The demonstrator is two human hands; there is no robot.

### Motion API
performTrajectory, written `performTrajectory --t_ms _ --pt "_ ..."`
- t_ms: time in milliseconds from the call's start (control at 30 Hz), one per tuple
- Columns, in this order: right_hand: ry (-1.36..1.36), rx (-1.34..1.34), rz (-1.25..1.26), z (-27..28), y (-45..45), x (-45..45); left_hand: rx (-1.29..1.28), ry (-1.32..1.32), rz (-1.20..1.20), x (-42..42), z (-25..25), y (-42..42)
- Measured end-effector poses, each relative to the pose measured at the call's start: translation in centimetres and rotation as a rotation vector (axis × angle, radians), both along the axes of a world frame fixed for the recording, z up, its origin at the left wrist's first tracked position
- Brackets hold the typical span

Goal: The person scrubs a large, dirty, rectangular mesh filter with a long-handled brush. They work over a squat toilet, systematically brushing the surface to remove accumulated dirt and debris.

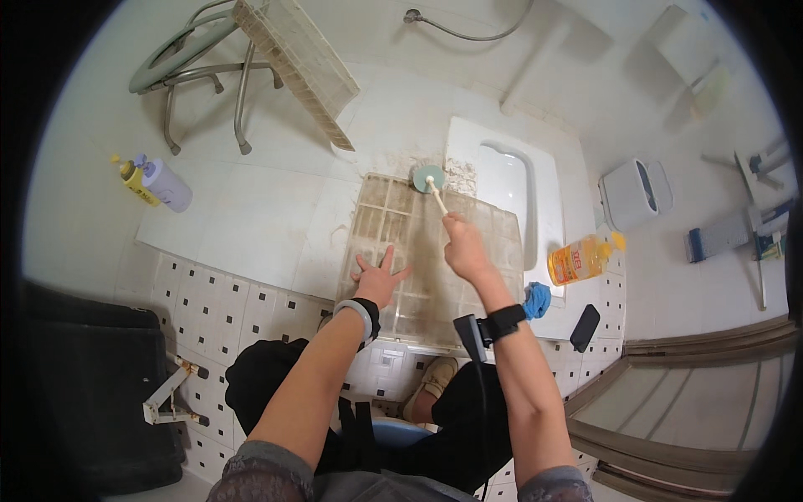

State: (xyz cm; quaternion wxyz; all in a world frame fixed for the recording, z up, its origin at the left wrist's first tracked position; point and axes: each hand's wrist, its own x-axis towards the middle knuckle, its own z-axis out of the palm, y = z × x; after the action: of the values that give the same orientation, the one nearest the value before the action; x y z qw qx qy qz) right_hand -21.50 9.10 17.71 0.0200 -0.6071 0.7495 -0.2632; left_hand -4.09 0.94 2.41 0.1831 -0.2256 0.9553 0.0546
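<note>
A grimy, off-white plastic grid panel (433, 270) lies flat in front of me, brown dirt in its square cells. My left hand (377, 278) rests on the panel's left part with fingers spread, holding nothing. In my right hand (465, 246) is the pale handle of a round cleaning brush (429, 179). The brush's green head sits at the panel's far edge, and its bristles are mostly hidden beneath it. Straps circle both wrists, and a small device hangs at the right one.
A squat toilet (558, 188) adjoins the panel's right side. Nearby are a yellow detergent bottle (574, 262), a blue cloth (537, 301) and a black phone (585, 328). Two bottles (164, 183) stand left. A second dirty panel (301, 69) leans against a metal-legged commode chair (241, 106).
</note>
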Motion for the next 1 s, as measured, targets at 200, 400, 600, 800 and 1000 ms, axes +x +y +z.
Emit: performTrajectory --t_ms 200,400,600,800,1000 --pt "-0.009 0.352 -0.049 7.2 1.5 3.7 0.09 -0.019 0.026 0.6 0.0 0.1" --pt "0.137 0.336 -0.185 3.8 -0.1 3.3 0.031 -0.037 0.043 1.3 0.0 -0.5" --pt "0.169 0.436 -0.192 4.8 1.6 3.6 0.036 -0.089 -0.02 0.3 1.6 0.5" --pt "0.187 0.327 -0.148 3.1 0.7 2.7 0.005 -0.112 -0.02 0.9 2.3 0.4" --pt "0.237 0.383 -0.158 2.3 0.9 2.7 0.006 -0.093 -0.039 0.0 2.6 0.6"
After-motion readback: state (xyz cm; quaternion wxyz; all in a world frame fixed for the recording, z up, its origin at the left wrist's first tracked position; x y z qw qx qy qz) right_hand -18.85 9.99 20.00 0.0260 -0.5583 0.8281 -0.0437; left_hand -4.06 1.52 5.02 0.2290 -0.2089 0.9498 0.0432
